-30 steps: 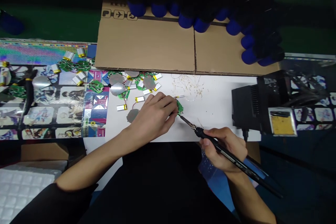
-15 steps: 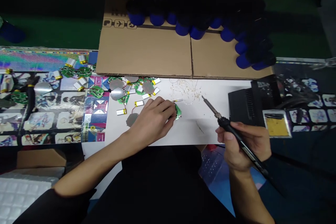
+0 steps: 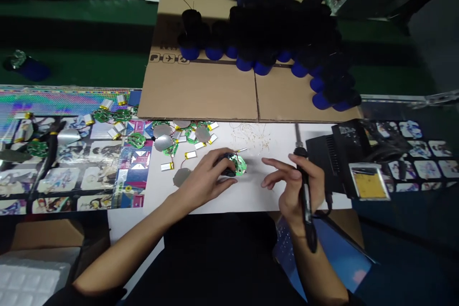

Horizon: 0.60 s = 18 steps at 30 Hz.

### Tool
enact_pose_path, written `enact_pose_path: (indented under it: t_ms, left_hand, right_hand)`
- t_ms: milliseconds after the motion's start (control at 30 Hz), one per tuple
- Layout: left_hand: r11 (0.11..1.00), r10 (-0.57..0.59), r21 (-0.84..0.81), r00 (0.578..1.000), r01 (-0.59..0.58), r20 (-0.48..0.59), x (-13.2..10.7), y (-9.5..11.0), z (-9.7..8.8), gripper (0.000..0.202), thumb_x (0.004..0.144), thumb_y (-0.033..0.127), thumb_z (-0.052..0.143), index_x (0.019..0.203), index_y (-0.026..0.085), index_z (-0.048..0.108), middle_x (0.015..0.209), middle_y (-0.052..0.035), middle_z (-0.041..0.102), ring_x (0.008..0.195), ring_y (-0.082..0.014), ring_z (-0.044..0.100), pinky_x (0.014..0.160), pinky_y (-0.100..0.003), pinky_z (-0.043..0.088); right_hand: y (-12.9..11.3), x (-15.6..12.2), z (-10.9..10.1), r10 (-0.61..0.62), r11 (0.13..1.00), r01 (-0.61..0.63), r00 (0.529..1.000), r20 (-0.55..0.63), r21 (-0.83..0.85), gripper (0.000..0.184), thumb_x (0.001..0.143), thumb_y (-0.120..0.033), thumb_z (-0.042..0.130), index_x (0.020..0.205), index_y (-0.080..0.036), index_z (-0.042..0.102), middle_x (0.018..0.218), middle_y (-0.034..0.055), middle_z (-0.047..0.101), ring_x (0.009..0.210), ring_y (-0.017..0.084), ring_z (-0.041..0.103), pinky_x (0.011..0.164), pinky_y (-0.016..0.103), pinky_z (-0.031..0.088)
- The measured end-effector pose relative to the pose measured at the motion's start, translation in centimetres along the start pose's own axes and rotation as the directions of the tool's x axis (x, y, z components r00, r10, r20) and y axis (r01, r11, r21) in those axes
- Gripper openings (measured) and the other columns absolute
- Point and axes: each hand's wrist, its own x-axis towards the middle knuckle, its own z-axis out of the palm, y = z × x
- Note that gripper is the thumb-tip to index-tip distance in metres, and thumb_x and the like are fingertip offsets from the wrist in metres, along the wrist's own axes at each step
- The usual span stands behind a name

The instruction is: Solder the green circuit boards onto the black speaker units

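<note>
While the right hand grasps a soldering iron, the green circuit board sits at the left hand's fingers, whose hold is unclear, and should prove light, stiff, fragile, best taken by its rim.

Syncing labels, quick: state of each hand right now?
Left hand: partly open, fingers at the green circuit board; whether it grips cannot be told.
Right hand: holding the soldering iron, two fingers extended.
</note>
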Motion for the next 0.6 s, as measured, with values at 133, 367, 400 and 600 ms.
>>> enact_pose_path:
  t_ms: [133,367,400,600]
  left_hand:
    - [0.974,-0.130,-0.189,0.991,0.125,-0.017,-0.5,0.0,-1.0,0.016,0.099,0.029,0.075,0.104,0.023,0.061,0.138,-0.0131,0.065,0.132,-0.0267,0.065,0.108,-0.047,0.058]
    - [0.952,-0.262,-0.247,0.896,0.180,-0.358,-0.1,-5.4,-13.4,0.030,0.093,0.041,0.083,0.102,0.025,0.060,0.134,-0.0052,0.070,0.132,-0.0258,0.065,0.119,-0.055,0.052]
    - [0.963,-0.260,-0.188,0.851,0.194,-0.456,0.3,-7.2,-15.3,0.035,0.089,0.045,0.086,0.099,0.024,0.059,0.130,-0.0031,0.071,0.129,-0.0247,0.065,0.119,-0.054,0.051]
    - [0.835,-0.260,0.242,0.742,0.494,-0.618,3.1,-18.0,-22.7,0.066,0.091,0.085,0.059,0.091,0.021,0.045,0.088,0.0007,0.058,0.077,-0.0126,0.049,0.073,-0.034,0.051]
  right_hand:
    - [1.3,-0.4,1.2,-0.018,0.999,0.019,0.999,0.041,-0.030,0.014,0.109,-0.022,0.050,0.117,-0.023,0.061,0.108,0.0076,0.082,0.071,0.015,0.078,0.062,0.031,0.064]
    - [3.2,-0.2,4.4,-0.054,0.967,0.116,0.963,0.265,-0.227,0.023,0.098,-0.021,0.070,0.118,-0.025,0.059,0.128,0.0123,0.075,0.118,0.025,0.074,0.097,0.044,0.063]
    - [3.4,-0.1,5.2,-0.054,0.961,0.132,0.953,0.300,-0.245,0.026,0.097,-0.022,0.071,0.119,-0.025,0.058,0.132,0.0124,0.074,0.121,0.026,0.073,0.101,0.046,0.061]
    - [3.6,1.4,11.0,0.004,0.865,0.237,0.879,0.477,-0.443,0.025,0.096,-0.019,0.069,0.119,-0.025,0.059,0.135,0.0134,0.071,0.122,0.035,0.064,0.096,0.050,0.054]
